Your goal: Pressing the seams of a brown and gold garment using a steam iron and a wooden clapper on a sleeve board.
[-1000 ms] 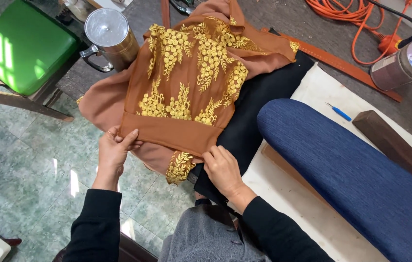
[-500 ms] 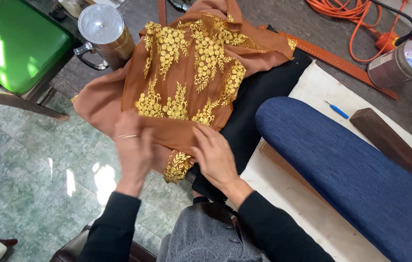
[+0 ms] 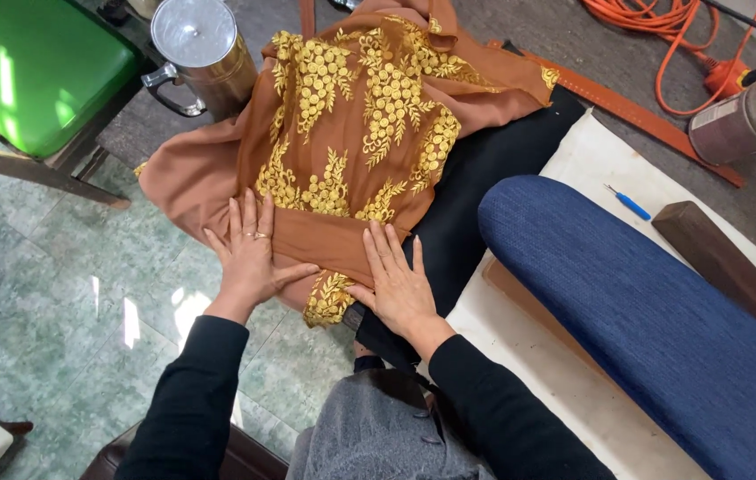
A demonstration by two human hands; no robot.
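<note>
At the far left a green chair seat (image 3: 27, 76) on a dark wooden frame stands over a pale green tiled floor (image 3: 49, 293) that catches window light. Next to it a metal jug (image 3: 200, 53) with a handle sits on the grey floor, touching the edge of the brown garment (image 3: 351, 151). That garment, sheer and covered in gold flower embroidery, lies folded across the person's lap and a black cloth (image 3: 476, 187), spilling toward the floor on its left side. The left hand (image 3: 249, 253) lies flat and open on the lower fold, fingers spread, a ring on one finger, gripping nothing. Just beside it the right hand (image 3: 396, 280) presses flat too, fingers spread, above a gold trimmed corner. Further right a white padded surface (image 3: 591, 169) carries a blue padded board (image 3: 645, 302), a small blue tool (image 3: 627, 203) and a dark wooden block (image 3: 725, 267). Beyond lie a brown strap (image 3: 645, 116), an orange cable (image 3: 663, 36) and a clear round container (image 3: 751, 120).
</note>
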